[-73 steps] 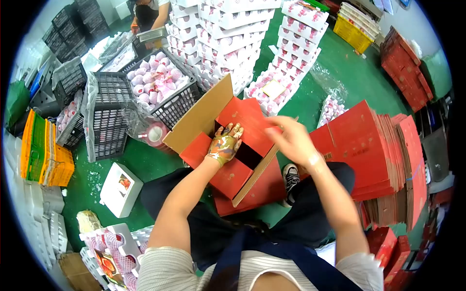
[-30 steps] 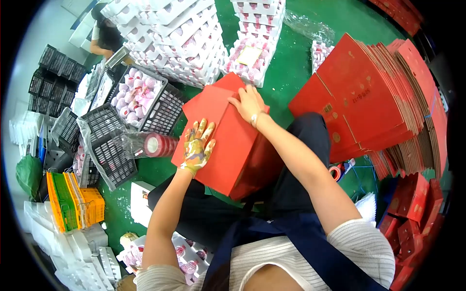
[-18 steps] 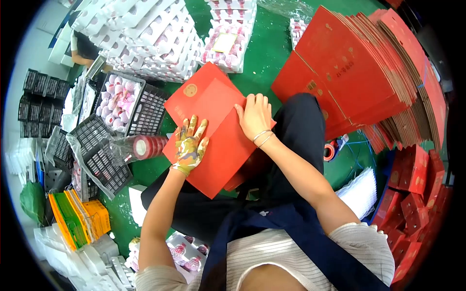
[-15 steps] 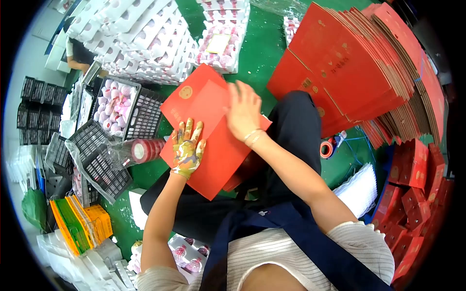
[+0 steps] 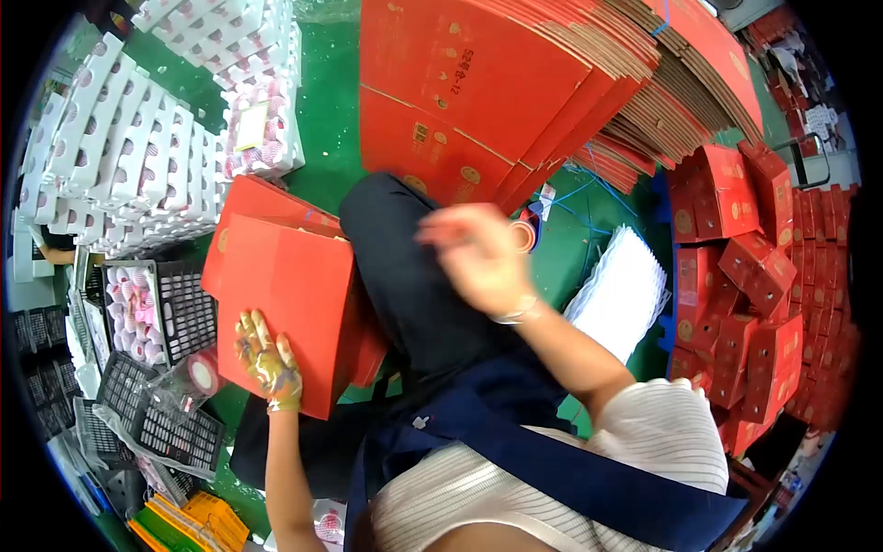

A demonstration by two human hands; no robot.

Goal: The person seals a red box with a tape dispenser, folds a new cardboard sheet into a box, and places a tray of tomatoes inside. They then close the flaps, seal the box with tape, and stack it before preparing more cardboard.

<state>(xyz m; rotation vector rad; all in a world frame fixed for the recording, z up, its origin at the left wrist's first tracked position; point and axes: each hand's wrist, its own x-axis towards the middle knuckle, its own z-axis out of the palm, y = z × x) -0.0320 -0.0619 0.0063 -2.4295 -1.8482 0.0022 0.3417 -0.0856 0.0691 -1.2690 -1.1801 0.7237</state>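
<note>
The left hand (image 5: 268, 359) lies flat; the right hand (image 5: 480, 259) hovers, blurred.

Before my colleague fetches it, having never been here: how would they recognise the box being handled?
Start from the big stack of flat red cartons at the top centre of the view. Below and to its left is a red box. Unlike the red boxes piled at the right, it has a camouflage-gloved left hand on its broad plain face.
</note>
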